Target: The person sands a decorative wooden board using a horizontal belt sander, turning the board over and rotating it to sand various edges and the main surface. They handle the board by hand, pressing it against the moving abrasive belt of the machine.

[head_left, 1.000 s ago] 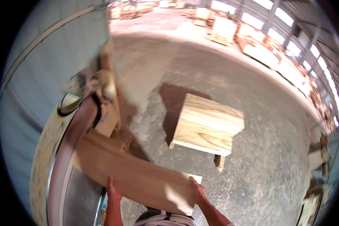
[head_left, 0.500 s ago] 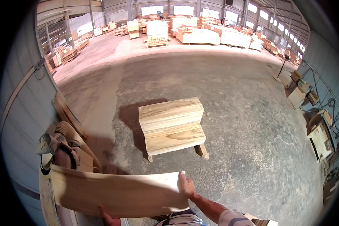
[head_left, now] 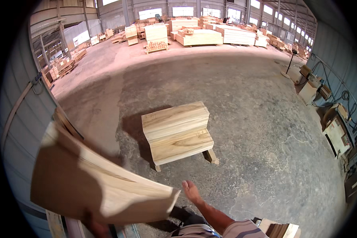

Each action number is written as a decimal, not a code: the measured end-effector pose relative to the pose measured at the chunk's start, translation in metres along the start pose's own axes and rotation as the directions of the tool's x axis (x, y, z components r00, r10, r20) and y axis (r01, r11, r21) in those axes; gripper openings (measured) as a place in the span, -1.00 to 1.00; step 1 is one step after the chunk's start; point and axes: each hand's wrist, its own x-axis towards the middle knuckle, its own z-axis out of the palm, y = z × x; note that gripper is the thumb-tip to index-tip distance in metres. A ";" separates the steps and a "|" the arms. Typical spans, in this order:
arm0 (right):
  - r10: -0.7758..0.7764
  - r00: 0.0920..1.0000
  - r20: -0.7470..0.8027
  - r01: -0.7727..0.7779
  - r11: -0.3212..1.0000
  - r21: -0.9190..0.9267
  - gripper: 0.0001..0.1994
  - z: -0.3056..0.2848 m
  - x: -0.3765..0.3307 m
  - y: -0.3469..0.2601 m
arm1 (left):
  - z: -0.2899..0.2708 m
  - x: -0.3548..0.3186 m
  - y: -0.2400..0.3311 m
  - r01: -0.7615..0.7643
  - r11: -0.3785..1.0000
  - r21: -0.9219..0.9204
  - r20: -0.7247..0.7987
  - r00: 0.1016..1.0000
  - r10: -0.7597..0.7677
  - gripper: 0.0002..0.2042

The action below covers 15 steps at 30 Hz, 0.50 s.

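Observation:
A wide, pale wooden board [head_left: 127, 186] is held up at the lower left, its left end raised higher than its right. My left hand [head_left: 96, 227], in shadow and partly blurred, grips the board's lower edge. My right hand [head_left: 191, 192] is just off the board's right end, fingers apart from the wood and holding nothing. Farther ahead on the floor, two stepped stacks of similar boards [head_left: 176, 119] lie side by side, raised on wooden bearers [head_left: 211, 156].
The board hides most of the machine at the left, beside a metal wall [head_left: 18, 103]. Cables and equipment [head_left: 337, 131] line the right wall. Cut wood pieces [head_left: 279, 229] sit by my right elbow. Large timber piles [head_left: 202, 37] stand far back on the concrete floor [head_left: 258, 119].
The board's left end has swung up and now covers the machine. My right hand has let go of the board's right end. The view has shifted slightly.

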 end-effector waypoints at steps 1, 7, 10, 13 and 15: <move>-0.028 0.998 -0.061 0.035 0.993 0.109 -0.40 0.006 0.008 -0.005 | 0.023 -0.009 0.001 -0.069 0.986 0.155 0.108 0.993 0.052 -0.63; 0.032 0.997 0.070 -0.076 0.514 0.855 -0.39 -0.017 0.029 -0.177 | 0.113 -0.052 -0.004 -0.283 0.740 0.610 0.417 0.909 0.004 -0.69; 0.074 0.951 0.302 -0.310 0.286 0.907 -0.39 -0.028 0.009 -0.226 | 0.093 -0.060 -0.022 -0.212 0.682 0.700 0.455 0.868 -0.197 -0.71; 0.259 0.947 0.191 -0.264 0.283 0.922 -0.45 -0.007 -0.001 -0.204 | 0.057 -0.072 -0.046 0.199 0.789 0.581 0.275 0.865 -0.420 -0.71; 0.253 0.944 0.214 -0.288 0.308 0.907 -0.46 0.003 -0.014 -0.200 | 0.041 -0.080 -0.047 0.198 0.742 0.641 0.242 0.865 -0.439 -0.69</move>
